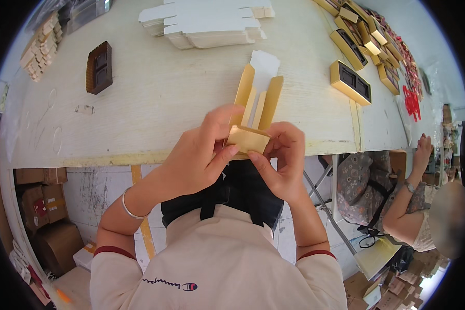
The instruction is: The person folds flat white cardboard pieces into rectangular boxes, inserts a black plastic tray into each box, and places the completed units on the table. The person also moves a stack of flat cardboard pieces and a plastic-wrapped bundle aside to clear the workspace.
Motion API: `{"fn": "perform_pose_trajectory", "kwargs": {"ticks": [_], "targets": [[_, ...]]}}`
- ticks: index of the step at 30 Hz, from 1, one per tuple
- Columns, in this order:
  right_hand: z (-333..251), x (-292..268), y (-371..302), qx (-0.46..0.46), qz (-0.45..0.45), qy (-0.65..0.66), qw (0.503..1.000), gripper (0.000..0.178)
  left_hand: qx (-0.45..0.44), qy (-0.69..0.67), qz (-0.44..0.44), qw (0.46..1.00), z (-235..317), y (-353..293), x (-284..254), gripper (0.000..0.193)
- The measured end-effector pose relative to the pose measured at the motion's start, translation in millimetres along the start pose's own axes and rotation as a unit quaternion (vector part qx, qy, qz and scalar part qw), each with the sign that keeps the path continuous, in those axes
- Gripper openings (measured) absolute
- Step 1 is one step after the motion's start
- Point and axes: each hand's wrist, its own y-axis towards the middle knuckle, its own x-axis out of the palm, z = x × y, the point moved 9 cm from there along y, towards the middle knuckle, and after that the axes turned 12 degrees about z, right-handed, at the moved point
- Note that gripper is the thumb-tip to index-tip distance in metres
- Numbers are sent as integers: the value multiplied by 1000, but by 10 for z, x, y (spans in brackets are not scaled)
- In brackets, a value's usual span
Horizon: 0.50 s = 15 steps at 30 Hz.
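Between my hands, over the table's near edge, is a partly folded gold carton (249,139) with a white inside. Its near end wall stands up, the long sides slant outward, and a white flap points away from me. My left hand (212,142) grips its left near corner, thumb on the gold end panel. On the right near corner, my right hand (281,157) pinches the same panel with thumb and bent fingers. A dark brown plastic tray (99,67) with compartments lies farther off to the left.
A stack of flat white carton blanks (206,23) lies at the far middle of the table (165,98). Gold boxes with dark trays (351,82) crowd the far right, near red items (412,102). Another person's arm (411,191) is at the right. Brown cartons (44,206) sit below left.
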Motion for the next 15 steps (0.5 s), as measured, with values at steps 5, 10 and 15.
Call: {"fn": "perform_pose_trajectory", "kwargs": {"ticks": [5, 10, 15], "targets": [[-129, 31, -15, -104, 4, -116, 988, 31, 47, 27, 0, 999, 19, 32, -44, 40], [-337, 171, -161, -313, 22, -376, 872, 39, 161, 171, 7, 972, 117, -16, 29, 18], [-259, 323, -81, -243, -84, -423, 869, 21, 190, 252, -26, 948, 177, -6, 86, 10]]}}
